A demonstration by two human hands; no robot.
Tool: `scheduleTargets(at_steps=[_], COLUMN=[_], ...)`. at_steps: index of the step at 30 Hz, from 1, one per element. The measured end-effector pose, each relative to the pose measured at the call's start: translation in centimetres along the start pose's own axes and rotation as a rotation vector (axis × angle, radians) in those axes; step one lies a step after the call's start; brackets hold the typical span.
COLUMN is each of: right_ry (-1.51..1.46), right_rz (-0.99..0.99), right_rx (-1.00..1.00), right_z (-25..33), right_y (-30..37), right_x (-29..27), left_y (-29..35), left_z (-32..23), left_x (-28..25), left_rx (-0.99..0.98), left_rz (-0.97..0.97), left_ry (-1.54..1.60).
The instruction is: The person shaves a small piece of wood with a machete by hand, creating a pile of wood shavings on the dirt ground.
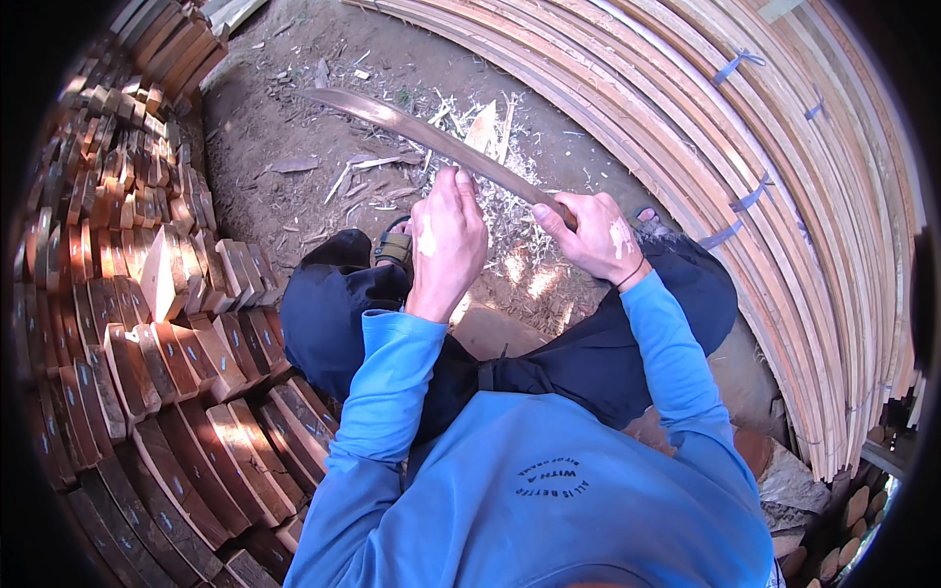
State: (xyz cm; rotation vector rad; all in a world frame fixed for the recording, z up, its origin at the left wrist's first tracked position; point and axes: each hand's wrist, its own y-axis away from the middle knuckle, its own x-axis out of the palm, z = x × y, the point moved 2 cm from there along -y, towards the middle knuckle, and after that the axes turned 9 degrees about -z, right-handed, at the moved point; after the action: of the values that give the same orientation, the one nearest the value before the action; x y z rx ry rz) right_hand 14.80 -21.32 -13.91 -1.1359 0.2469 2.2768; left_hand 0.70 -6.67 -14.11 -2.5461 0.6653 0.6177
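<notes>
A machete (431,137) with a long blade lies slantwise in front of me, its curved tip toward the far left. My right hand (593,235) is closed around its handle end. At the near edge of the blade, about midway along, my left hand (448,240) is closed, its thumb and fingertips touching or very near the metal. Whatever those fingers may hold is hidden. Both hands have pale patches on their backs. Beyond the blade, a pointed pale wood piece (481,127) rests among scattered shavings (518,211) on the ground between my feet.
Stacked wood blocks (186,363) rise along my left side. Long wooden strips (686,127), bundled with blue ties (737,65), lie to the right. The dirt ground (265,127) carries chips and splinters. A grey stone (792,485) sits at the lower right, near several round-ended wood pieces (855,507).
</notes>
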Motion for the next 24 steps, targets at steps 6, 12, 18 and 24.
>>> scheduleTargets(at_steps=[6,12,18,24], right_ry=[0.091,-0.005,0.063,-0.105], right_rz=[-0.084,0.113,-0.019,0.053], right_rx=[0.146,0.046,0.161,0.088], right_z=[-1.8,-0.1,-2.3,-2.0], right_y=[-2.7,-0.3,-1.6,-0.1], right_x=[0.8,0.6,0.4,0.3], left_y=[1.8,0.9,1.7,1.0], left_z=[-0.8,0.7,0.3,0.2], left_x=[0.4,1.0,0.8,0.7], left_rx=[-0.012,-0.081,0.022,-0.071], left_rz=[0.127,0.081,0.120,0.088], left_ry=[-0.022,-0.025,0.000,0.049])
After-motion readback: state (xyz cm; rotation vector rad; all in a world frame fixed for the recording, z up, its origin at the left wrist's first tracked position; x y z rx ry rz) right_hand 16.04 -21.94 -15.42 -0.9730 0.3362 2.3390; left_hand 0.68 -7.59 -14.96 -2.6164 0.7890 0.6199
